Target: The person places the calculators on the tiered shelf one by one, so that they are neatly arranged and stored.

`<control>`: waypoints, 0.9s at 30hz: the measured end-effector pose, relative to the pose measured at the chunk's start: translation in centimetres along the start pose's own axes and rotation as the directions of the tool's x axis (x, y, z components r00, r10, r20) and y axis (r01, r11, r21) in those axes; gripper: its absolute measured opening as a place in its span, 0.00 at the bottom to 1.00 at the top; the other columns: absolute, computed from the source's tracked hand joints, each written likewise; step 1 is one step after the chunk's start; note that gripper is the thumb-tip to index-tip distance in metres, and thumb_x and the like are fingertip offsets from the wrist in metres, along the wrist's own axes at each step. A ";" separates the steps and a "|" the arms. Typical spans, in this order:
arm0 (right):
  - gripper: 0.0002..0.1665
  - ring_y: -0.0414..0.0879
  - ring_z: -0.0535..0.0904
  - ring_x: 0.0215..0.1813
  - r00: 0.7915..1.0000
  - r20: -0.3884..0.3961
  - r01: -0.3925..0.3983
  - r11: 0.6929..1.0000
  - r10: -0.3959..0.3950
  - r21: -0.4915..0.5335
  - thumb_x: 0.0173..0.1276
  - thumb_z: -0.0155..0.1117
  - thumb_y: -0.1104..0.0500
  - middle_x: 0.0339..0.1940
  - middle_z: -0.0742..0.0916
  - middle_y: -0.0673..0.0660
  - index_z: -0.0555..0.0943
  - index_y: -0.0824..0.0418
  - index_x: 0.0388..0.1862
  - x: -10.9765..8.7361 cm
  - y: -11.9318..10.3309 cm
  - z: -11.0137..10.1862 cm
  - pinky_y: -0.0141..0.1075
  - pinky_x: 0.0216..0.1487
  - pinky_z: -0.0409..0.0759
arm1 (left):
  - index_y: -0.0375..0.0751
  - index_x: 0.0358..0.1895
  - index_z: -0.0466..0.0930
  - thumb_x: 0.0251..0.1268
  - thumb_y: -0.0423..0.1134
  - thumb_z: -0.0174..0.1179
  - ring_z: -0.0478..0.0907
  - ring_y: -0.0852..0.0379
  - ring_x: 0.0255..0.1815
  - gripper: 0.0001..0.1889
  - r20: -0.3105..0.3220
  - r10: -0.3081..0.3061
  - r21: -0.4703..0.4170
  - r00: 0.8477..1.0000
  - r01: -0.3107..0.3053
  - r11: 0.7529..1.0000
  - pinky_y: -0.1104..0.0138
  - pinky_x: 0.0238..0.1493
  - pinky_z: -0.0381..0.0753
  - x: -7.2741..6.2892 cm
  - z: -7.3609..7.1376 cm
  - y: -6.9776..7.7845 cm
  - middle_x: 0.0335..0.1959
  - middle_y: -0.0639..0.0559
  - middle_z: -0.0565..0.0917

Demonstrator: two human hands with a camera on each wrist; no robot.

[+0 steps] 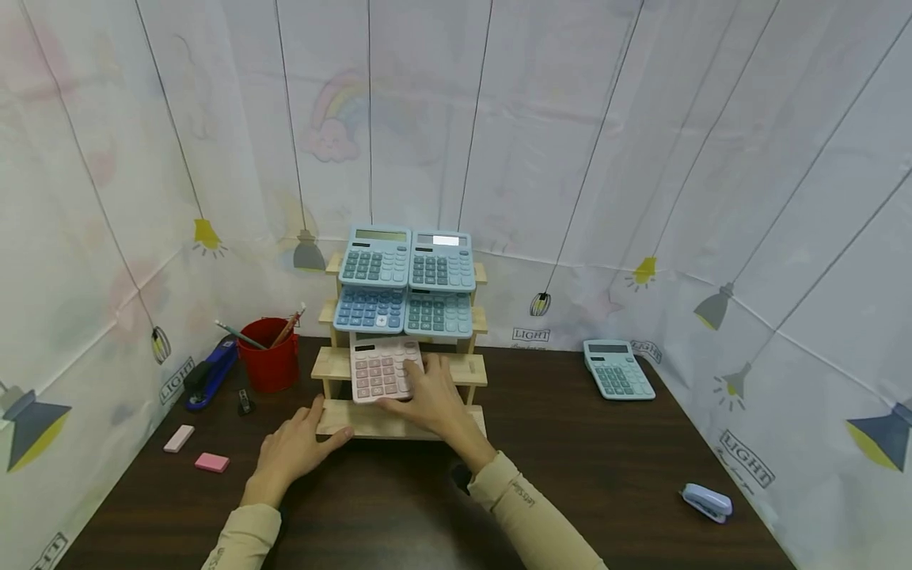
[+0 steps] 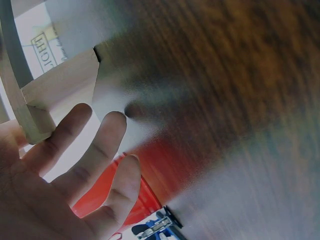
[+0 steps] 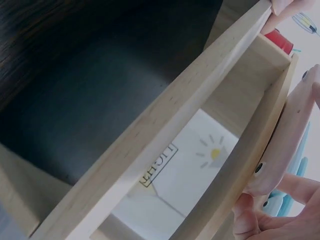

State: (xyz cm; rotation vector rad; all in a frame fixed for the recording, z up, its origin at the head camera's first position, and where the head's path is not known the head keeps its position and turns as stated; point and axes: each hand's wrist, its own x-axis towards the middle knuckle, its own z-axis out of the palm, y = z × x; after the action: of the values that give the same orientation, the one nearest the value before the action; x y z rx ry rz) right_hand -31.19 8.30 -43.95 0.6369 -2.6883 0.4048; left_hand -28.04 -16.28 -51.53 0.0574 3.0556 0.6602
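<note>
A tiered wooden stand (image 1: 399,423) holds several calculators. On its second tier from the bottom leans a pink calculator (image 1: 378,372). My right hand (image 1: 435,400) grips this calculator by its lower right part, thumb at the bottom edge and fingers over the right side. From the right wrist, the pink calculator (image 3: 292,132) shows edge-on against the wooden tier. My left hand (image 1: 288,451) rests against the stand's lower left end, its thumb by the front edge. In the left wrist view, extended fingers (image 2: 107,135) spread beside the wooden end. Blue calculators (image 1: 375,257) fill the two upper tiers.
Left on the dark table stand a red pen cup (image 1: 271,372), a blue stapler (image 1: 210,374), a small black clip-like item (image 1: 245,402) and two erasers, white (image 1: 179,438) and pink (image 1: 211,462). Rightward lie a light blue calculator (image 1: 618,370) and a pale stapler (image 1: 706,503).
</note>
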 end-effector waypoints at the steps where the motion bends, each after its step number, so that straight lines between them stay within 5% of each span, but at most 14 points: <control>1: 0.38 0.54 0.70 0.51 1.000 -0.003 0.002 1.000 -0.002 -0.009 0.57 0.71 0.29 0.51 0.80 0.65 0.81 0.58 0.51 0.0 -0.1 0.1 0.44 0.50 0.73 | 0.38 0.80 0.53 0.59 0.82 0.45 0.75 0.29 0.63 0.58 0.003 0.000 0.002 1.000 0.000 1.000 0.32 0.56 0.74 0.0 0.1 0.0 0.71 0.31 0.71; 12: 0.37 0.52 0.71 0.49 0.999 -0.034 0.007 1.000 -0.007 0.004 0.60 0.70 0.33 0.50 0.80 0.65 0.81 0.56 0.58 1.0 -0.8 1.2 0.42 0.48 0.74 | 0.38 0.80 0.52 0.58 0.83 0.44 0.77 0.31 0.61 0.59 0.008 0.002 0.001 1.000 -0.002 1.000 0.35 0.54 0.76 0.0 0.0 -0.1 0.70 0.32 0.72; 22: 0.25 0.51 0.71 0.42 0.980 -0.177 0.093 0.996 -0.090 0.012 0.64 0.71 0.42 0.44 0.82 0.63 0.85 0.56 0.52 1.2 -0.9 2.2 0.39 0.43 0.72 | 0.37 0.80 0.53 0.59 0.82 0.45 0.77 0.31 0.61 0.59 0.009 0.006 -0.003 1.000 -0.006 1.000 0.35 0.54 0.77 -0.1 -0.1 0.0 0.70 0.32 0.72; 27: 0.26 0.51 0.71 0.44 0.985 -0.158 0.078 0.997 -0.075 0.015 0.65 0.71 0.42 0.45 0.82 0.63 0.85 0.56 0.54 1.3 -1.2 2.1 0.40 0.44 0.72 | 0.36 0.80 0.53 0.60 0.81 0.46 0.77 0.31 0.61 0.58 0.006 0.006 -0.002 1.000 -0.006 1.000 0.35 0.54 0.77 0.0 -0.2 0.1 0.70 0.32 0.72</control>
State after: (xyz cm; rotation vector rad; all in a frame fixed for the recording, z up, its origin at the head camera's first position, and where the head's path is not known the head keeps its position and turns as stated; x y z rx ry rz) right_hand -32.29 6.06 -45.11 0.6826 -2.5049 0.4448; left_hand -28.01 -16.29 -51.30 0.0687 3.0501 0.6616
